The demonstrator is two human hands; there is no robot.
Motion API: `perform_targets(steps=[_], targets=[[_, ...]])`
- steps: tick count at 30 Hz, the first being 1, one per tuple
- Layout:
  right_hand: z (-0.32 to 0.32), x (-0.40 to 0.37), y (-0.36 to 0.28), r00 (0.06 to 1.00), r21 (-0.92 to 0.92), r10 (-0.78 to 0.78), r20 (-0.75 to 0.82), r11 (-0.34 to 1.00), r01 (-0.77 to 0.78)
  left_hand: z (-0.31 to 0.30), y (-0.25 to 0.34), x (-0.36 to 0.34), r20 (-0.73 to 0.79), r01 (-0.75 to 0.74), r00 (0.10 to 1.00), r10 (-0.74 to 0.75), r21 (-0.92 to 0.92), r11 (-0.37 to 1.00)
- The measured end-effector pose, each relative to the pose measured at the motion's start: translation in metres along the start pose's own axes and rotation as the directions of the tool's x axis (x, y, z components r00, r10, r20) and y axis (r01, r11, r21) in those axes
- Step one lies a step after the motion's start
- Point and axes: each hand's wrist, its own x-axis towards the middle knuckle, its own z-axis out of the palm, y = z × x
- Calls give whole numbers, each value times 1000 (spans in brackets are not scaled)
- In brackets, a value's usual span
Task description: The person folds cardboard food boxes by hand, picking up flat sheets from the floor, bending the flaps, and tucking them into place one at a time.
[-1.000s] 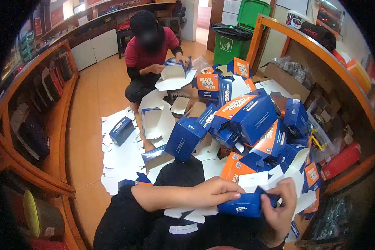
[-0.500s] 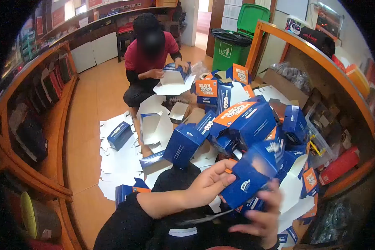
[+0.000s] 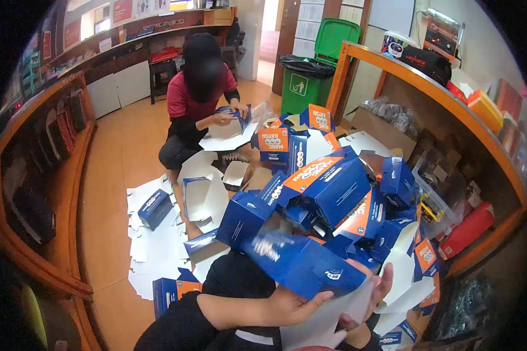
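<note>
A blue cardboard box (image 3: 301, 264) with white lettering is partly folded, its white inner flap (image 3: 328, 316) hanging toward me. My left hand (image 3: 298, 304) grips its lower edge, thumb along the blue panel. At the box's right end, my right hand (image 3: 372, 298) has its fingers on both sides of the white flap. Part of the box is smeared by motion. Just beyond my hands, a heap of folded blue and orange boxes (image 3: 328, 190) rises from the floor.
Across the heap a seated person (image 3: 196, 99) handles another box (image 3: 234, 120). Flat white card sheets (image 3: 152, 245) lie on the floor at left, a small blue box (image 3: 155, 209) on them. Wooden shelving (image 3: 76, 234) stands left, a wooden frame (image 3: 433, 82) right, a green bin (image 3: 298, 88) behind.
The box in my hands has swung left and turned, so its white flap now shows. My right hand has come onto that flap. The whole view has shifted slightly.
</note>
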Motion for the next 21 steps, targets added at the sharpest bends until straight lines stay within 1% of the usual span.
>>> perform_targets(steps=[1, 2, 3, 6, 7, 10, 13, 16, 17, 18, 19, 21], targets=[[-8, 8, -7, 992, -200, -57, 109, 977, 78, -2, 0, 0, 18, 25, 1000, -25, -3, 1000], [-12, 19, -13, 970, -383, -87, 226, 908, 171, -4, 0, 1, 35, 52, 998, -52, -6, 999], [-13, 26, -12, 953, -427, -80, 293, 880, 205, -6, 0, 1, 52, 79, 996, -78, -8, 997], [-19, 33, -8, 911, -300, -20, 411, 941, 156, -14, -8, 4, 65, 248, 969, -240, -196, 949], [-23, 32, -6, 892, -277, 10, 452, 952, 130, -12, -7, 6, 44, 292, 954, -296, -356, 888], [-24, 36, -7, 877, -242, 83, 473, 970, 38, -10, -9, 5, 47, 287, 956, -289, -350, 892], [-29, 38, -1, 835, -217, 5, 550, 967, 136, -12, -11, 6, 85, 330, 940, -330, -464, 822], [-26, 33, -1, 869, -236, 30, 494, 966, 100, -14, -9, 7, 124, 428, 897, -424, -474, 769], [-23, 32, -1, 877, -296, -1, 481, 941, 164, -12, -11, 5, 109, 337, 941, -319, -276, 900], [-20, 33, 0, 882, -356, -33, 471, 908, 223, -8, -14, 2, 121, 219, 970, -211, -64, 974], [-18, 34, 1, 884, -414, -64, 462, 867, 279, -4, -17, 0, 157, 82, 982, -105, 146, 986], [-21, 41, 0, 872, -358, -24, 489, 906, 226, -2, -23, -3, 194, 71, 977, -84, 74, 995]])
